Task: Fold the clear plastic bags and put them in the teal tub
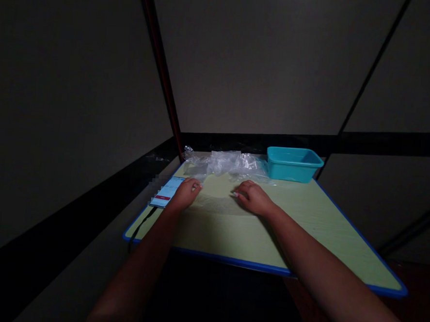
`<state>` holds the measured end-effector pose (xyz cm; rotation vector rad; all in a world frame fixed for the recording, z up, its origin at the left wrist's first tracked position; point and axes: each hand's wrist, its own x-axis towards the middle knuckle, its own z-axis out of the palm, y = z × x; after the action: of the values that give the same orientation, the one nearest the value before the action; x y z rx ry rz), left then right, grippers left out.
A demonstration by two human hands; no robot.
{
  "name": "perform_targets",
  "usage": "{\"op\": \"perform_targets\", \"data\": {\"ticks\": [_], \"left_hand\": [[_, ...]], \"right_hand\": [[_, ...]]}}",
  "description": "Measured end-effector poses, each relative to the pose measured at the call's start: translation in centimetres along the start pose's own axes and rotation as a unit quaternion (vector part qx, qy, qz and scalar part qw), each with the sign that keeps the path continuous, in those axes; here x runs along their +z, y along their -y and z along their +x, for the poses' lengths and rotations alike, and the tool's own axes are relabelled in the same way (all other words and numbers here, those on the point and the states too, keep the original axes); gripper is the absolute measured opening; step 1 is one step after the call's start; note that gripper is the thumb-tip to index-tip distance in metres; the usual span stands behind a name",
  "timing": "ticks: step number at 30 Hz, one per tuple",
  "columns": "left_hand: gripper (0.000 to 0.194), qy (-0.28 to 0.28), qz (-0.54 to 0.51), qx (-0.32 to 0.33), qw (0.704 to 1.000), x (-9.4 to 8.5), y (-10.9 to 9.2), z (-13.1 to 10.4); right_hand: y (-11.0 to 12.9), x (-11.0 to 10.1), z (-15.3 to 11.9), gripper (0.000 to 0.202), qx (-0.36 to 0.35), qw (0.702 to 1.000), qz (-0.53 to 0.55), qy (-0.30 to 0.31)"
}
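Note:
A thin clear plastic bag (215, 205) lies flat on the table between my hands, its outline faint against the pale top. My left hand (186, 194) is at the bag's left side, thumb and fingers pinched together at its edge. At the right side, my right hand (253, 197) has its fingers curled in and its thumb close against them, also on the film. The exact grip points are hard to see in the dim light. Just beyond my hands is a loose heap of crumpled clear plastic bags (225, 162).
A turquoise plastic basin (292, 171) stands at the back right of the blue-edged table (327, 231). A phone with a lit screen (165, 192) lies by my left hand, with a black strap (143, 222) over the table's edge. Dark wall panels (257, 61) rise behind.

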<state>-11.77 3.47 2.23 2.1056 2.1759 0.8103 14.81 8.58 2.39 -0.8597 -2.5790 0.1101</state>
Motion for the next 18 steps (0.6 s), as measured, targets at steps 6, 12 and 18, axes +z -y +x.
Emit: {"op": "perform_targets", "data": {"ticks": [6, 12, 18], "left_hand": [[0.024, -0.009, 0.036, 0.055, 0.998, 0.6, 0.3, -1.2], [0.022, 0.05, 0.1, 0.013, 0.994, 0.2, -0.3, -1.5], [0.014, 0.064, 0.094, -0.013, 0.993, 0.1, -0.6, -1.6]], "right_hand": [[-0.3, 0.8, 0.1, 0.03, -0.024, 0.999, 0.037, -0.03], [-0.7, 0.9, 0.0, 0.031, -0.003, 0.998, 0.054, -0.03], [-1.1, 0.8, -0.3, 0.029, 0.015, 0.996, 0.07, -0.049]]}}
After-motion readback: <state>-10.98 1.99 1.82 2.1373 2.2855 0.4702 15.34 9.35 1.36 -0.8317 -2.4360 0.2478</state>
